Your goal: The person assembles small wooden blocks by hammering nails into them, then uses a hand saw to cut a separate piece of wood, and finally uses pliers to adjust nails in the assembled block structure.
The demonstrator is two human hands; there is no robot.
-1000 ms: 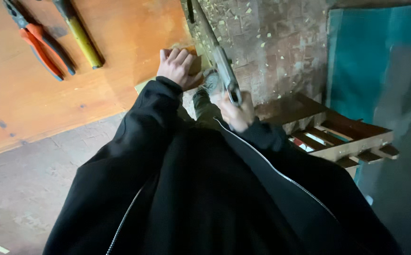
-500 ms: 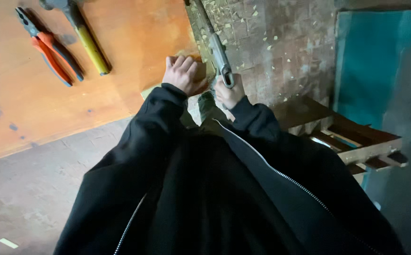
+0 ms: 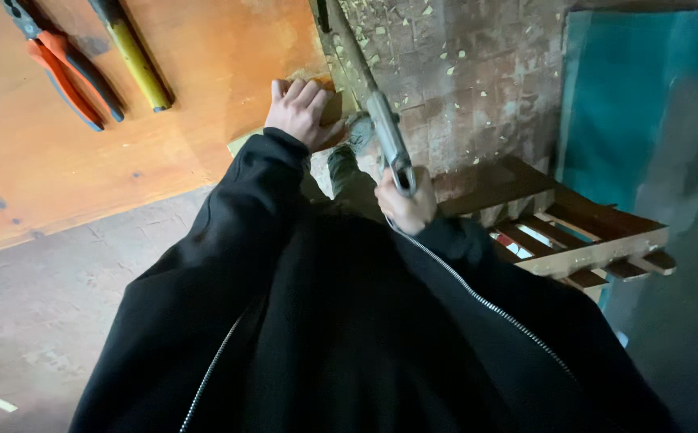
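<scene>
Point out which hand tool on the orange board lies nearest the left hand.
The yellow-handled tool. It lies closer to the left hand than the orange-handled pliers, which are farther off near the board's edge.

Wood, steel and rough stone under the hands

Left hand point(image 3: 299, 112) presses a pale, raw wood piece point(image 3: 329, 112) at the edge of a smooth, orange-stained board point(image 3: 204, 80); right hand point(image 3: 407, 210) grips a dull grey metal saw point(image 3: 387, 144). Pliers point(image 3: 68, 68) at the board's far corner show glossy orange plastic grips. Matt black cloth sleeves, a metal zip point(image 3: 485, 303); the floor point(image 3: 477, 72) looks rough, chip-strewn.
</scene>
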